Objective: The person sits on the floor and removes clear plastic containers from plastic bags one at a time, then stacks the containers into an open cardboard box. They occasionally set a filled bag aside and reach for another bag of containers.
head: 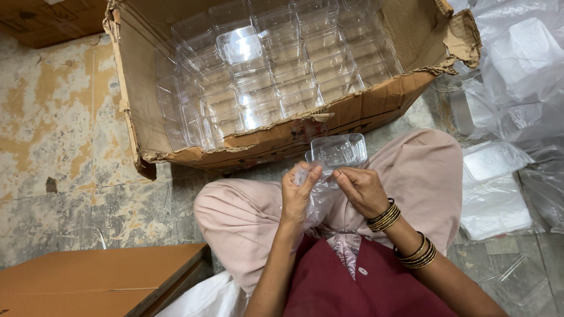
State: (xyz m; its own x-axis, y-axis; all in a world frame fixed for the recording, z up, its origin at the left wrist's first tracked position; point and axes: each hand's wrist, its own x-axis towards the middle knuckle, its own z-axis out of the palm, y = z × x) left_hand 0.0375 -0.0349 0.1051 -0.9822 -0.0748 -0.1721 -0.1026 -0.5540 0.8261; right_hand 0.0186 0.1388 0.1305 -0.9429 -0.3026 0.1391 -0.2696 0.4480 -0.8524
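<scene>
Sitting cross-legged on a stained, worn stone floor, the person pinches a thin clear plastic bag with the left hand and right hand, below a torn cardboard box of clear plastic containers; bagged white trays lie rightward.

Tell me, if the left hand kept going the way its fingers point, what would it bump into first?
Probably the clear plastic container just above the left hand, then the torn cardboard box behind it. Depth is hard to judge here.

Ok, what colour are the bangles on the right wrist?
The bangles are gold with dark bands, clearest in the head view.
</scene>
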